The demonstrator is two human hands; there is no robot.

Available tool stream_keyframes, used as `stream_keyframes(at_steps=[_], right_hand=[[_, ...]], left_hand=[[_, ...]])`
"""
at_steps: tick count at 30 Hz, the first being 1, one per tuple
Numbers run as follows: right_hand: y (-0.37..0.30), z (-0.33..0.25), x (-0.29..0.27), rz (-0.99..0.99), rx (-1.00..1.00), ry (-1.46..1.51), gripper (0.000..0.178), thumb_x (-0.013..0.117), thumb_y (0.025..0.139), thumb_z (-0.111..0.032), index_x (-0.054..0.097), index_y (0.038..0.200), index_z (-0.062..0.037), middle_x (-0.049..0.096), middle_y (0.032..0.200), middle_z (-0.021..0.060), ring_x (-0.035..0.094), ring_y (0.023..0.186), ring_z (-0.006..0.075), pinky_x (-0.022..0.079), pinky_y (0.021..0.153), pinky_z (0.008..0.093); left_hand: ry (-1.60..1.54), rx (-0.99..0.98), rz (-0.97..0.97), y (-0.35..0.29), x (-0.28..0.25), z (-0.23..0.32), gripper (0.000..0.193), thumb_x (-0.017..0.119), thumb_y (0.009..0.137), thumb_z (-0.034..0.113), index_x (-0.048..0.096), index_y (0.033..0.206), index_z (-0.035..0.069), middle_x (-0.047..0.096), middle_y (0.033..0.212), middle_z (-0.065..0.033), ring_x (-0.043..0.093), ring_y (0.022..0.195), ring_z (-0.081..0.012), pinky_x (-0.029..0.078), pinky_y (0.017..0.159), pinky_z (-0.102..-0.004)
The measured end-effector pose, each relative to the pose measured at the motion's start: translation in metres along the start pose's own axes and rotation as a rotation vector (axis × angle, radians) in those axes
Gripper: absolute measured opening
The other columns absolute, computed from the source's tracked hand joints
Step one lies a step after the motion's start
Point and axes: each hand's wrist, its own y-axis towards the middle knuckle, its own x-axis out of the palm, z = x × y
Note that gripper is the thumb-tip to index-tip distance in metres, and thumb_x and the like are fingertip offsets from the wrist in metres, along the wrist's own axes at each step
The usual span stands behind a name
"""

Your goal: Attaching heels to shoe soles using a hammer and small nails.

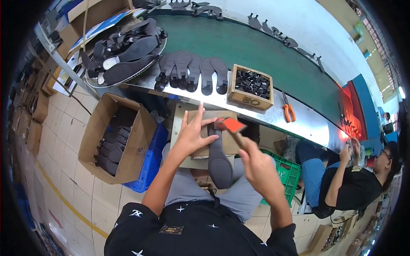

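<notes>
My right hand (260, 168) is closed around the wooden handle of a hammer (232, 125) with an orange-red head. That head is over the heel end of a dark grey shoe sole (220, 166), covering part of it. The sole lies lengthwise on a brown padded block (198, 151) in front of my lap, its wide toe end hanging past the near edge toward me. My left hand (192, 134) is spread on the block, thumb and a finger reaching to the sole's heel end beside the hammer head. Whether a small piece sits under the hammer is hidden.
A row of soles (182, 64) and a wooden box of small black pieces (250, 85) stand on the metal ledge, with orange-handled pliers (288, 112). Behind runs a green conveyor belt (205, 36). At left are a carton of soles (92, 145) and a heaped basket (89, 83). Another person (350, 183) sits right.
</notes>
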Motion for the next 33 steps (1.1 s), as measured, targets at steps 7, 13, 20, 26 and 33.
stream_keyframes(at_steps=[7, 13, 20, 26, 33], right_hand=[[-0.006, 0.006, 0.013, -0.074, 0.078, -0.037, 0.036, 0.050, 0.099, -0.010, 0.043, 0.131, 0.0047, 0.062, 0.089, 0.0290, 0.062, 0.077, 0.0467, 0.049, 0.064, 0.0501], [-0.001, 0.012, -0.001, 0.007, 0.030, 0.054, 0.031, 0.054, 0.099, -0.016, 0.050, 0.126, -0.0025, 0.065, 0.092, 0.0289, 0.063, 0.080, 0.0470, 0.051, 0.064, 0.0497], [0.019, 0.060, 0.040, 0.204, -0.206, -0.159, 0.042, 0.063, 0.093, -0.018, 0.053, 0.129, -0.0011, 0.063, 0.092, 0.0166, 0.066, 0.076, 0.0351, 0.053, 0.061, 0.0415], [0.016, 0.054, 0.053, 0.054, -0.271, -0.500, 0.035, 0.064, 0.092, -0.021, 0.062, 0.122, -0.0043, 0.064, 0.103, 0.0115, 0.063, 0.095, 0.0311, 0.051, 0.081, 0.0408], [-0.053, 0.018, 0.045, -0.293, 0.002, 1.409, 0.050, 0.057, 0.097, -0.046, 0.064, 0.109, 0.0015, 0.058, 0.124, 0.0192, 0.063, 0.095, 0.0159, 0.054, 0.072, 0.0254]], left_hand=[[0.049, 0.102, 0.054, -0.001, -0.004, 0.004, 0.084, 0.075, 0.077, 0.042, 0.040, 0.149, 0.018, 0.064, 0.129, 0.0044, 0.040, 0.140, -0.0250, 0.003, 0.119, -0.0577], [-0.112, 0.241, 0.089, -0.001, -0.003, -0.005, 0.027, 0.074, 0.082, 0.024, 0.075, 0.106, 0.011, 0.070, 0.116, -0.0048, 0.049, 0.133, -0.0278, 0.017, 0.118, -0.0529], [-0.582, 0.277, -0.184, -0.053, -0.052, 0.075, 0.022, 0.072, 0.085, 0.017, 0.066, 0.084, -0.004, 0.062, 0.078, -0.0111, 0.060, 0.065, -0.0220, 0.045, 0.058, -0.0344], [-0.952, -0.052, -0.459, -0.083, -0.067, 0.116, 0.027, 0.064, 0.095, 0.018, 0.061, 0.082, -0.006, 0.053, 0.076, -0.0067, 0.052, 0.073, -0.0133, 0.040, 0.067, -0.0287], [-1.163, -0.250, -0.674, -0.096, -0.063, 0.133, 0.030, 0.053, 0.102, 0.024, 0.066, 0.102, -0.003, 0.062, 0.095, -0.0068, 0.057, 0.093, -0.0145, 0.044, 0.082, -0.0284]])
